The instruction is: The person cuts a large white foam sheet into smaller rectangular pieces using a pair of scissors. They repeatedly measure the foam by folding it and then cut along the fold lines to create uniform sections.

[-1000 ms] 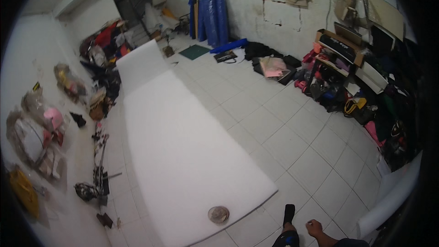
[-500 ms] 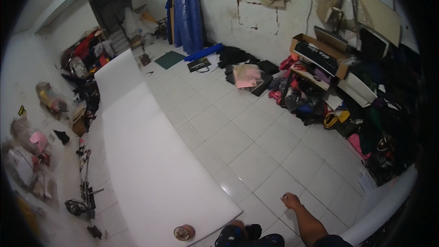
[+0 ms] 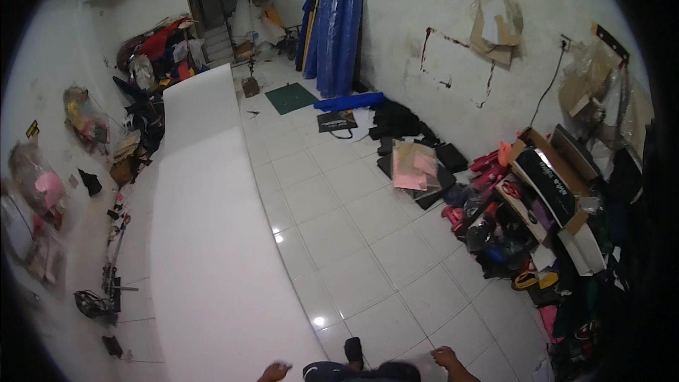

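Head view looks down on a glossy white tiled floor (image 3: 368, 240) with 2 bright glints of light on it, and along its left side lies a long white sheet (image 3: 212, 240), smooth, matte and flat, with a gently bent right edge running from the far doorway to the bottom of the frame. Rolled blue mats (image 3: 336, 35) lean upright against the stained, rough white wall, 1 more blue roll (image 3: 350, 102) lies on the tiles below them, and a dark green cutting mat (image 3: 291, 97) lies flat nearby. Cardboard boxes (image 3: 548, 177), pink sheets and dark fabric crowd the right wall. Compared with 0.5 s ago, the small round tape roll at the sheet's near end has left the frame and the room sits lower and more to the right. At the bottom edge the left hand (image 3: 274, 372) hovers over or on the near end of the white sheet, blurred, so its grip cannot be told. Bare-armed, the right hand (image 3: 445, 359) is over the tiles, well apart from the sheet, fingers loosely curled, holding nothing that shows.
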`<state>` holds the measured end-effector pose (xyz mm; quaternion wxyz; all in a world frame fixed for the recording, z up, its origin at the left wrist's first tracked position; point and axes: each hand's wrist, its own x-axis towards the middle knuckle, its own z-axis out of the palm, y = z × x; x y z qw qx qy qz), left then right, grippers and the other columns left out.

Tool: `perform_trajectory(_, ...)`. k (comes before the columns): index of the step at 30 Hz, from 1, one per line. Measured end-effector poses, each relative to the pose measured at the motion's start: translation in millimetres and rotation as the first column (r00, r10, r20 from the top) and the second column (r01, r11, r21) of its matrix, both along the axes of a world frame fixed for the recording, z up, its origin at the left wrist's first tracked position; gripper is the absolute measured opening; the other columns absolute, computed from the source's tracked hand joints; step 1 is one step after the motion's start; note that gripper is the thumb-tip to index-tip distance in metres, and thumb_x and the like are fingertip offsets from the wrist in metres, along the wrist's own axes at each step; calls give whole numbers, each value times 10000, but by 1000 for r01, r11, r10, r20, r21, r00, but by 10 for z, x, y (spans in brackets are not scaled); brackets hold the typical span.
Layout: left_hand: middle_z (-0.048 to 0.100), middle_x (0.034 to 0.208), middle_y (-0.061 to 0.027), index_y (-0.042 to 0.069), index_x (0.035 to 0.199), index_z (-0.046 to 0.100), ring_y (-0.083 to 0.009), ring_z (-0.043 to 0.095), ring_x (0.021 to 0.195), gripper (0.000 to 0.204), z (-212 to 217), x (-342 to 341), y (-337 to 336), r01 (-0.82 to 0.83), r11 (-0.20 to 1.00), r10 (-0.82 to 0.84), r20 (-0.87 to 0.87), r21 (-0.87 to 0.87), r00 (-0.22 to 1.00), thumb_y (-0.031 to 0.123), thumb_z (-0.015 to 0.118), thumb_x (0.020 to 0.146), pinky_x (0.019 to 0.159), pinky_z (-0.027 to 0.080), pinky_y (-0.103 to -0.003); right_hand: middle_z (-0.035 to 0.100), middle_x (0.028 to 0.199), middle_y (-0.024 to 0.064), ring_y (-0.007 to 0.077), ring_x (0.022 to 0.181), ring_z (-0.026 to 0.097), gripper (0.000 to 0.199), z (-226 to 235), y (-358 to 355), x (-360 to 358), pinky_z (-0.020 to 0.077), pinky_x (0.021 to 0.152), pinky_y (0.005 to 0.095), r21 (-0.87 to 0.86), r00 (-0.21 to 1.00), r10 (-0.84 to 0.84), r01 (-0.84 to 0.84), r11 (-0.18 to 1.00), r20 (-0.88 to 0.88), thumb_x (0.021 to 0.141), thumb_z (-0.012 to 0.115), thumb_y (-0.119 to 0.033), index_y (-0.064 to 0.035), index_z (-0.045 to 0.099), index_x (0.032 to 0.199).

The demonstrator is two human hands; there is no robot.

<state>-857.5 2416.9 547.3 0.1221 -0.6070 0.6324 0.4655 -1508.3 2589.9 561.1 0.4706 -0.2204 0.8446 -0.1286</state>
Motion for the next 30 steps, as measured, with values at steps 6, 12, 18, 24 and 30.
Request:
perform_trajectory(6, 688, 1114, -209, 0, 1225, 629, -296, 654, 1053, 535, 1408, -1614, -3005, -519, 831, 440, -334, -200, 833, 415, 675, 891, 920, 513, -384, 698, 785, 117, 226, 662, 677, 313, -46, 71, -589, 547, 573, 376, 279, 971, -233, 209, 937, 55, 878, 660, -326, -24, 702, 952)
perform_trajectory(12, 667, 1180, -226, 2, 1209, 640, -348, 624, 1137, 593, 976, -1664, -4286, -607, 773, 596, -118, -185, 794, 481, 674, 861, 979, 491, -417, 706, 751, 112, 242, 648, 684, 387, 179, -1952, -1112, 551, 597, 403, 362, 996, -1, -32, 932, 93, 897, 605, -401, -31, 719, 876)
perform_trajectory(18, 580, 730, -39, 139, 986, 676, -155, 510, 683, 269, 354, -1516, -4083, -313, 928, 333, 69, -203, 940, 368, 534, 988, 631, 440, -328, 702, 697, 114, 275, 602, 680, 490, -138, -5837, -2714, 554, 615, 431, 177, 919, 357, -328, 928, -170, 909, 545, -477, -48, 728, 758)
perform_trajectory(24, 611, 936, -125, 71, 1064, 668, -251, 540, 907, 404, 411, -1713, -4666, -705, 666, 653, 264, 244, 709, 442, 589, 924, 802, 447, -376, 686, 795, 165, 247, 730, 680, 362, 1210, -10624, -2139, 528, 681, 392, -544, 901, 176, -384, 746, -396, 916, 593, -343, 15, 642, 930)
perform_trajectory(30, 641, 1142, -211, 3, 1142, 661, -347, 569, 1131, 585, 207, -1482, -7512, -645, 757, 625, 172, 106, 761, 516, 644, 860, 972, 455, -424, 692, 787, 112, 204, 793, 674, 363, 722, -12218, -1694, 527, 733, 368, -445, 879, 448, -470, 763, -161, 923, 614, -373, -29, 705, 993)
